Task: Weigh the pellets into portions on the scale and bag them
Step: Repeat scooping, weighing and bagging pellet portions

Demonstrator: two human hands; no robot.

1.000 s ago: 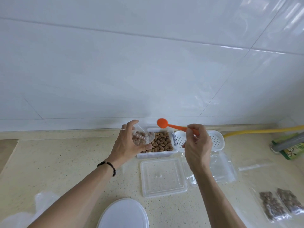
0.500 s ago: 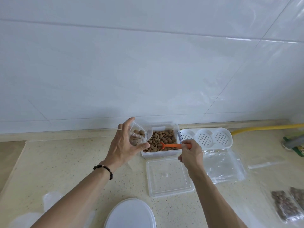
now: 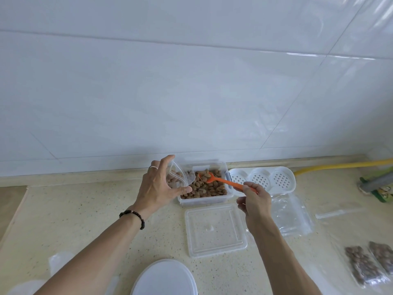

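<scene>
A clear rectangular tub [image 3: 223, 198] holds brown pellets [image 3: 210, 188] near the wall. My left hand [image 3: 158, 186] grips a small clear bag [image 3: 180, 177] with some pellets in it, its mouth open and tilted toward the tub's left edge. My right hand [image 3: 254, 202] pinches the handle of an orange spoon [image 3: 225, 182]; the spoon's bowl sits among the pellets in the tub. Two filled bags [image 3: 370, 265] lie at the lower right. A white round plate [image 3: 164, 277], perhaps the scale, sits at the bottom centre.
The tub's clear lid [image 3: 214, 229] lies just in front of it. A white perforated tray [image 3: 262, 179] stands right of the tub, with flat clear bags [image 3: 291, 216] in front. A yellow hose [image 3: 340, 166] runs along the wall at right.
My right hand brought the orange spoon down from above the tub into the pellets and now lifts its bowl slightly. My left hand keeps holding the bag by the tub.
</scene>
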